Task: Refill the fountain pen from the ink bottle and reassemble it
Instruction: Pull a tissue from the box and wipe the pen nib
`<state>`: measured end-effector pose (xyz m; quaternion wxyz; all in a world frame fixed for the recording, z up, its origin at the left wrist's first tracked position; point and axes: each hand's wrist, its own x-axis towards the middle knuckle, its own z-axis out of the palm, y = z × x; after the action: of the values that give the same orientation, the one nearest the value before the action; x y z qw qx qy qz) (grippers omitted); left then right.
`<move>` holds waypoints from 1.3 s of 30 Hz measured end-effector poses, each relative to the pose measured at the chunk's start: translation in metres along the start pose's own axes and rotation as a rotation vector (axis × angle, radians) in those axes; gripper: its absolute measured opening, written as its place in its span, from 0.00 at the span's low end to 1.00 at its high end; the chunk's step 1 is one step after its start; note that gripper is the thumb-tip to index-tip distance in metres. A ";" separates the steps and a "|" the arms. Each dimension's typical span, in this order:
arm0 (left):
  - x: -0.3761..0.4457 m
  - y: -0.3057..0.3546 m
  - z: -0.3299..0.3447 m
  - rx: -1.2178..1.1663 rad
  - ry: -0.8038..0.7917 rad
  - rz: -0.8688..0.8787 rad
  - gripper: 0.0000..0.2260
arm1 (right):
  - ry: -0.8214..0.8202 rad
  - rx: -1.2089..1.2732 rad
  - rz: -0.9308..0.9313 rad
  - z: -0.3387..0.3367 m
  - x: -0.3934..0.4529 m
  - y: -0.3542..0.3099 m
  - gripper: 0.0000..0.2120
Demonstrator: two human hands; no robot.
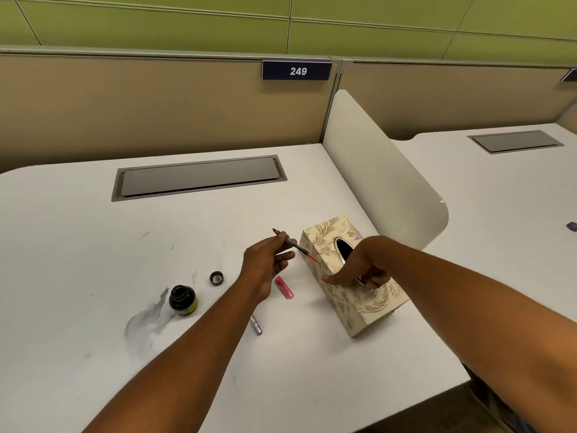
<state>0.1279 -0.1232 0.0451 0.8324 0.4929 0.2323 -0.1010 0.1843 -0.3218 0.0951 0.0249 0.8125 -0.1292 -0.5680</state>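
My left hand (267, 264) holds the pen's nib section with its converter (296, 246) above the table, nib pointing up and left, red end toward the tissue box. My right hand (359, 273) rests on top of the patterned tissue box (359, 307), fingers curled at its oval slot; whether it holds a tissue is hidden. The open ink bottle (182, 300) stands at the left, and its cap (216, 278) lies just beside it. A pink pen cap (284, 287) lies under my left hand. The purple barrel (256, 325) pokes out from beneath my left forearm.
Grey ink smears (146, 320) stain the white desk (78, 245) left of the bottle. A recessed grey cable hatch (199, 178) sits at the back. A white divider panel (374, 170) stands behind the tissue box. The desk edge (437, 395) runs at the lower right.
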 end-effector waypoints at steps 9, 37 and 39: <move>-0.005 -0.001 -0.005 0.007 0.005 0.001 0.06 | -0.012 0.188 0.019 0.006 0.013 0.006 0.30; -0.023 -0.006 -0.021 0.030 0.026 0.001 0.06 | 0.047 1.101 -0.138 0.004 0.021 0.042 0.26; -0.023 -0.006 -0.024 0.023 0.031 0.006 0.06 | 0.052 1.106 -0.115 0.005 0.023 0.038 0.26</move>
<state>0.0986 -0.1063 0.0423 0.8233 0.5045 0.2426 -0.0936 0.1802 -0.3633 0.0796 -0.4330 0.7240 -0.3629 -0.3958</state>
